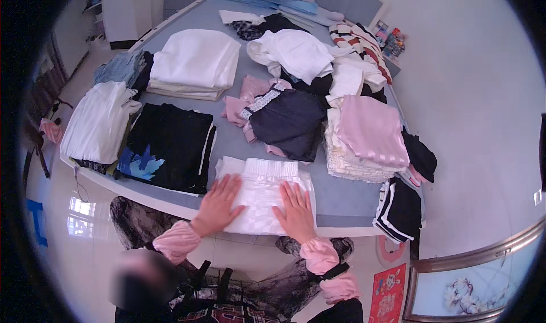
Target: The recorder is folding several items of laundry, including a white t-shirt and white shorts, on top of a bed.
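Observation:
A folded white garment with a gathered elastic waistband [271, 168] lies flat near the front edge of the bed. My left hand [219, 203] rests palm down on its left side, fingers spread, slightly blurred. On the right side of the same cloth my right hand [295, 210] lies flat with its fingers apart. Neither hand grips anything. Just left of the garment is a stack of folded black clothes [170, 143] with a blue print. Beyond it, a dark garment with white lace trim [290, 122] lies over pink cloth.
A pink satin cloth [373, 131] tops a cream stack at the right. Folded white clothes [100, 122] sit at the left edge, and a large white folded pile [194, 58] stands farther back. Loose white clothes [298, 52] lie heaped behind. Black clothes [403, 207] overhang the front right corner.

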The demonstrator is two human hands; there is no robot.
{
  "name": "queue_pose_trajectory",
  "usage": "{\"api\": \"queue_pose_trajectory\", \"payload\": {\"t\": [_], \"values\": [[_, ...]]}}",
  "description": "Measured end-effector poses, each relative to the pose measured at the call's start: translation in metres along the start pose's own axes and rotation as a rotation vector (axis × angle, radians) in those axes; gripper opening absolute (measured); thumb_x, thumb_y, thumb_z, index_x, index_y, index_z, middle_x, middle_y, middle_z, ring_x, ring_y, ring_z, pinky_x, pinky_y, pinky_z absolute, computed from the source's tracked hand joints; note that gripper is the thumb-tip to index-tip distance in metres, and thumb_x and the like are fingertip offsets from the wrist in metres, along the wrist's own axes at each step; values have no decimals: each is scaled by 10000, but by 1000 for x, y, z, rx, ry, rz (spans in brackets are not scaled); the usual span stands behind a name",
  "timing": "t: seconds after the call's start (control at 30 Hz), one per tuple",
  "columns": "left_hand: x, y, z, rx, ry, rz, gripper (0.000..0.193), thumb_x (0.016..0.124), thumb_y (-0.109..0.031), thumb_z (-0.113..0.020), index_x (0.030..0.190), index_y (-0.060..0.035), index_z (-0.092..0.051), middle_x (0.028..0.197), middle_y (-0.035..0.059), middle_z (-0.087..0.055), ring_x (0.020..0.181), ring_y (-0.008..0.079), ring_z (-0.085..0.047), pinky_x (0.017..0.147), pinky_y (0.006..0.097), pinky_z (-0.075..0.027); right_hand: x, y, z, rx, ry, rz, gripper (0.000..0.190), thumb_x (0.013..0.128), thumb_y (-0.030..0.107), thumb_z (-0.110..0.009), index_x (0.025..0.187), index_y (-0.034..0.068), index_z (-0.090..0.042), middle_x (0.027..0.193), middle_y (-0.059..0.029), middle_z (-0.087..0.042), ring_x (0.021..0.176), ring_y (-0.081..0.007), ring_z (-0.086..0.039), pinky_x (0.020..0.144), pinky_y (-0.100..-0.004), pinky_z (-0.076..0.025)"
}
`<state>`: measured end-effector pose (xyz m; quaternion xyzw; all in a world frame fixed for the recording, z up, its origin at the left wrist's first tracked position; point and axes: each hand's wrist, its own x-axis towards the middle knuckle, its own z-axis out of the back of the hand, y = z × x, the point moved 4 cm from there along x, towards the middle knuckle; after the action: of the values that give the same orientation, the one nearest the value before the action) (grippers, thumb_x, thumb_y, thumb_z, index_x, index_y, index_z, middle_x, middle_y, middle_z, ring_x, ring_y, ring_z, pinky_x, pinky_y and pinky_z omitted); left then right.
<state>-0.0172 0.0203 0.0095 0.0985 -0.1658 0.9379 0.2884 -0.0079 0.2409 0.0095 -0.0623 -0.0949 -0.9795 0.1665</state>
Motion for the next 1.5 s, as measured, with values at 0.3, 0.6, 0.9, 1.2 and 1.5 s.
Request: {"api": "queue_pose_trajectory", "payload": {"t": [0.3, 0.6, 0.9, 1.2, 1.5], "values": [[-79, 18, 38, -747, 133, 532, 326, 824, -61, -617, 1113, 17, -490, 928, 164, -632, 815, 247, -645, 702, 332, -515, -40, -48, 45, 161, -336, -322, 462, 779, 212, -695, 1155, 6, -523, 1167, -187, -529, 1035, -319, -529, 874, -398, -428], [-78, -7, 12, -1044, 131, 543, 269, 846, -116, -629, 1035, 17, -492, 677, 101, -637, 545, 145, -599, 499, 275, -474, -69, -79, 19, 468, -163, -489, 419, 732, 291, -746, 989, 0, -588, 840, -130, -618, 717, -237, -603, 657, -357, -481], [-64, 0, -9, -1167, 579, 505, 225, 860, -184, -643, 955, -17, -525, 671, 64, -655, 522, 77, -577, 432, 220, -410, -59, -81, 20, 438, -91, -549, 398, 696, 307, -777, 923, 28, -605, 742, -87, -633, 637, -219, -608, 603, -346, -478], [-71, 4, -8, -1301, 467, 537, 184, 872, -180, -634, 904, -25, -541, 641, 60, -646, 504, 76, -569, 426, 212, -405, -59, -82, 18, 457, -107, -530, 415, 684, 305, -784, 929, 25, -599, 736, -94, -628, 613, -229, -601, 580, -338, -475], [-76, 7, -10, -1250, 444, 537, 162, 863, -141, -641, 903, -20, -540, 638, 46, -619, 501, 81, -558, 436, 213, -423, -57, -82, 17, 449, -105, -523, 424, 681, 292, -791, 928, 5, -602, 733, -95, -624, 601, -199, -589, 568, -311, -476]]}}
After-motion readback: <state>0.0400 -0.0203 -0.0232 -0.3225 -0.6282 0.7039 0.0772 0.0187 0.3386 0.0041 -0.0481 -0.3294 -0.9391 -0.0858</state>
